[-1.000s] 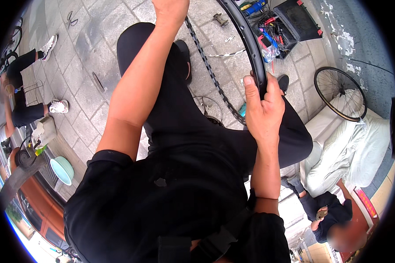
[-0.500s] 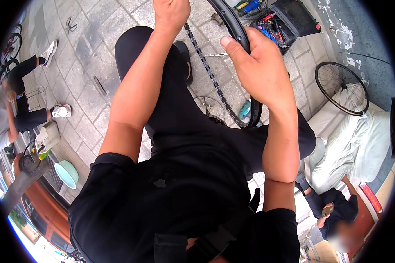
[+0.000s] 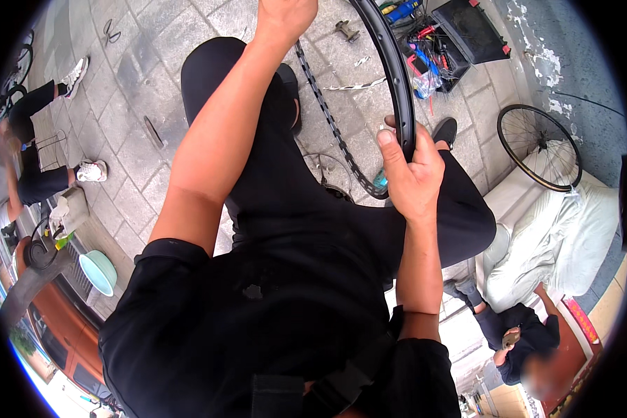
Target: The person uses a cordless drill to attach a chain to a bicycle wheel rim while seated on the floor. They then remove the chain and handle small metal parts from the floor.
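A black bicycle tyre [image 3: 394,76] curves down in front of me over my black-trousered legs. My right hand [image 3: 409,174] grips its right side, thumb pressed on the rubber. My left hand [image 3: 285,15] is closed at the top edge of the picture, where the tyre's upper part is cut off; what it holds cannot be made out. The tyre's knobbly inner stretch [image 3: 327,118] runs between my two hands toward its bottom loop [image 3: 369,189].
Paved ground lies below. An open black toolbox [image 3: 460,42] with tools stands at the upper right. A spoked wheel [image 3: 536,146] leans by white sacks [image 3: 557,237]. One person sits at the left [image 3: 28,146], another at the lower right [image 3: 522,334]. A teal basin [image 3: 99,272] is nearby.
My right hand slid down the tyre's right side from its higher position half a second ago. My left hand stays up at the top.
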Motion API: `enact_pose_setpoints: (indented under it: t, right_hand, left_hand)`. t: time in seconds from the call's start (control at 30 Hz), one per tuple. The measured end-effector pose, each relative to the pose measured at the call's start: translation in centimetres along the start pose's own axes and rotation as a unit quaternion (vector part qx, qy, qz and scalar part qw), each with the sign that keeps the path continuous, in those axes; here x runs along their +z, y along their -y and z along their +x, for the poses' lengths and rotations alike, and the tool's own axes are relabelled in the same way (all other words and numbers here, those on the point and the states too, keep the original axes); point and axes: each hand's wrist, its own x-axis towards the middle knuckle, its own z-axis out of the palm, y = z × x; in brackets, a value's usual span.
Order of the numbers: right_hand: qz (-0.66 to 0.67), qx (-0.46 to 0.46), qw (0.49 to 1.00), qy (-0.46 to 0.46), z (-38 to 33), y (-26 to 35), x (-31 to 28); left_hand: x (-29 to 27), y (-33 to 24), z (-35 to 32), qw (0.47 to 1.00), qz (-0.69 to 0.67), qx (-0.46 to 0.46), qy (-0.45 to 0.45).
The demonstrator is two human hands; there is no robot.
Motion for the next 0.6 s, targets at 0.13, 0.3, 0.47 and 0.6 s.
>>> enact_pose_setpoints:
  t: [0.13,0.3,0.47,0.6]
  right_hand:
    - [-0.051,-0.03,0.998,0.024,2.5,5.0,0.3]
    - [-0.086,-0.02,0.994,0.069,5.0,6.6,0.0]
    - [-0.155,-0.064,0.983,0.078,7.4,5.5,1.9]
    - [-0.12,0.005,0.985,0.125,8.6,8.9,1.2]
  left_hand:
    - [-0.3,0.0,-0.2,0.996,0.027,0.055,-0.057]
    - [0.0,-1.7,-0.6,1.0,-0.009,0.021,0.002]
    - [-0.3,-1.8,-0.5,0.995,0.016,0.095,0.004]
    - [-0.6,-0.7,-0.4,0.98,0.044,0.194,0.005]
